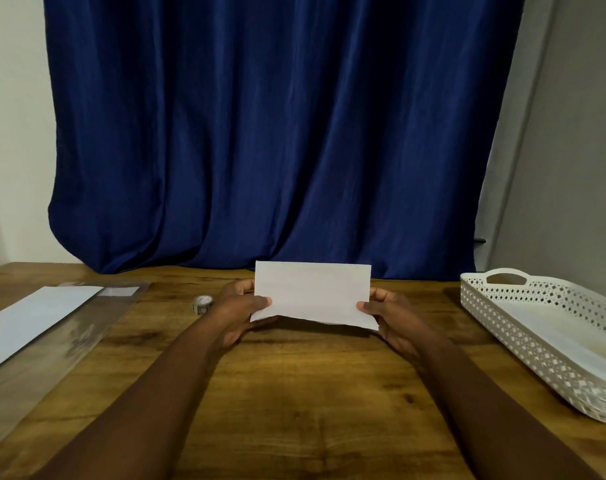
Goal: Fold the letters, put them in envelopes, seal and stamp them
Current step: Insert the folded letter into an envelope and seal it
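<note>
— What are the two hands doing?

— Both hold a folded white letter [312, 294] above the middle of the wooden table [294, 393]. The left hand [237, 313] pinches its left end, thumb on the near face, fingers [241, 287] curled behind. The right hand [391, 320] does the same on the right end, its thumb pressed to the paper near the lower corner.

— How does the paper sit?

— Raised off the table, long edge running left to right, the top edge straight and the bottom edge slightly wavy, with layers showing there.

— Any containers?

— A white perforated plastic tray [502, 327] with a handle cutout stands on the right of the table, well apart from the hands. Its floor looks pale; I cannot tell if anything lies in it.

— And on the left?

— A clear plastic sleeve [52, 344] with a white envelope [35, 317] inside it. Near the left hand, just beyond the wrist, stands a small roll of stamps or stickers [202, 303]. A dark blue curtain [277, 133] hangs behind.
</note>
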A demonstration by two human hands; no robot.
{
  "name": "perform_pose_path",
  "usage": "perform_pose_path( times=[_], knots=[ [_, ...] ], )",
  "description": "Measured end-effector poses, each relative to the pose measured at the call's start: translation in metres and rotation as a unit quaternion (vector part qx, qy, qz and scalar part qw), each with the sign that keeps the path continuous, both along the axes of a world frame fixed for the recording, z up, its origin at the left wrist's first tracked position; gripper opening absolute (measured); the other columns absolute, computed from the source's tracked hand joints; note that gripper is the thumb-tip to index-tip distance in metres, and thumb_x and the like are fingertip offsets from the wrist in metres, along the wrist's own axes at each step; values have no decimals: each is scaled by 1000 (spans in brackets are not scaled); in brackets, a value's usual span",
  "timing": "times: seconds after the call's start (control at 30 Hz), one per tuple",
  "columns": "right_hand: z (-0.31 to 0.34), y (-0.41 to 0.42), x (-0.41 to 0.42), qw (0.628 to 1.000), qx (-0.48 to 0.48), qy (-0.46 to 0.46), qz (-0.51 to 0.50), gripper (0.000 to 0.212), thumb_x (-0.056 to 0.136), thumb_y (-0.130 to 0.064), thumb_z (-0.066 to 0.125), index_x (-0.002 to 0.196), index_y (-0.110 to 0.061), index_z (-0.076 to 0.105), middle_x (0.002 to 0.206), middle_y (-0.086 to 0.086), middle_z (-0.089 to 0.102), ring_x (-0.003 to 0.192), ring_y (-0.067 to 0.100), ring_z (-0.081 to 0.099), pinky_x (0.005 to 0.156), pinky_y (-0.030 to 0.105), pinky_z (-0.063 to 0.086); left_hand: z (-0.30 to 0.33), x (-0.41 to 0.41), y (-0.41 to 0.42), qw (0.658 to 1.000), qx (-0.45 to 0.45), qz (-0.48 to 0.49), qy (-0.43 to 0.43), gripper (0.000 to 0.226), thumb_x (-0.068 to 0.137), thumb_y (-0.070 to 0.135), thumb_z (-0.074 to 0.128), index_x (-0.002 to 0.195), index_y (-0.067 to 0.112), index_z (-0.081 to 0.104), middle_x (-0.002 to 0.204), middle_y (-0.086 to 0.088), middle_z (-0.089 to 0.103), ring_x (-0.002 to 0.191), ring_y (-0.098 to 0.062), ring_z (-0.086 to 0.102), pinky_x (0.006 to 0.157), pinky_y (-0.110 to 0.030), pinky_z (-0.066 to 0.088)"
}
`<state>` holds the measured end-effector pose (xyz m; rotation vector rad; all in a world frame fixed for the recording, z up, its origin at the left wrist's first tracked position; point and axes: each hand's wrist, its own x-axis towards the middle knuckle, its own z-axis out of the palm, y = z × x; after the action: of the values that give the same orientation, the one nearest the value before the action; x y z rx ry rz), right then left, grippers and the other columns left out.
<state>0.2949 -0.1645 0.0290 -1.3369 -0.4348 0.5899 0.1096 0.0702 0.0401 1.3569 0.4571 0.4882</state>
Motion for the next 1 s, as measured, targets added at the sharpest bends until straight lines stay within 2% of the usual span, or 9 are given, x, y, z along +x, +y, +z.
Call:
perform_pose_path(
  times=[0.13,0.23,0.33,0.43,0.57,0.73,0.8,0.9,1.0],
  knots=[
    [0,3,0,1000,4,-4,-17,21,101,6,56,111,-1,73,112,21,77,98,33,78,70,37,66,2,1,-2,999,13,32,8,28,99,-14,51,109,4,70,107,-18,75,88,-28,75,66,-36,63],
    [2,1,0,998,-20,-23,-51,36,108,-1,46,97,-6,80,109,20,78,95,36,77,67,41,67,4,2,-2,999,-9,53,3,33,107,-3,38,110,3,71,112,-24,72,93,-33,74,61,-38,64],
    [4,1,-1,998,-30,-29,-51,35,107,-2,48,97,-7,82,108,19,78,97,37,77,67,41,67,3,2,3,996,-67,55,-5,23,108,18,51,111,6,70,118,-26,69,93,-36,75,64,-44,65],
    [6,2,-4,999,-25,-23,-36,26,99,-2,60,92,-6,84,103,19,80,91,35,79,67,38,66,1,-1,9,996,-75,-11,38,41,94,42,73,117,8,69,116,-21,72,93,-34,79,70,-46,66],
    [9,-2,-6,1000,-3,-4,-21,33,97,1,47,101,-2,80,102,18,80,92,34,79,70,40,65,-4,-2,9,995,48,-65,56,49,79,10,89,123,13,68,105,-9,81,89,-18,80,68,-30,63],
    [10,-3,-17,993,-6,-105,-58,31,96,-5,48,102,-13,77,103,17,79,94,30,77,68,32,63,3,1,1,983,170,41,-59,38,80,2,86,110,21,73,97,-6,79,86,-24,76,70,-34,63],
    [6,-3,-18,958,-45,-256,-121,22,98,-13,61,101,-30,73,112,8,74,99,18,71,74,29,59,8,1,-2,954,272,73,-107,38,82,3,85,110,26,71,88,6,78,86,-14,73,74,-26,58],
    [4,-3,-21,797,-171,-551,-181,35,90,-43,71,122,-48,57,124,-23,56,117,4,52,94,28,44,11,0,-16,901,394,90,-156,53,87,7,82,130,30,62,91,12,77,91,-5,72,84,-16,52],
    [7,7,-35,710,-191,-657,-167,46,91,-61,61,132,-41,60,130,-17,61,122,5,49,100,31,36,11,0,-37,860,469,66,-190,61,90,11,78,138,42,54,94,13,74,98,-9,71,97,-21,48]
  ],
)
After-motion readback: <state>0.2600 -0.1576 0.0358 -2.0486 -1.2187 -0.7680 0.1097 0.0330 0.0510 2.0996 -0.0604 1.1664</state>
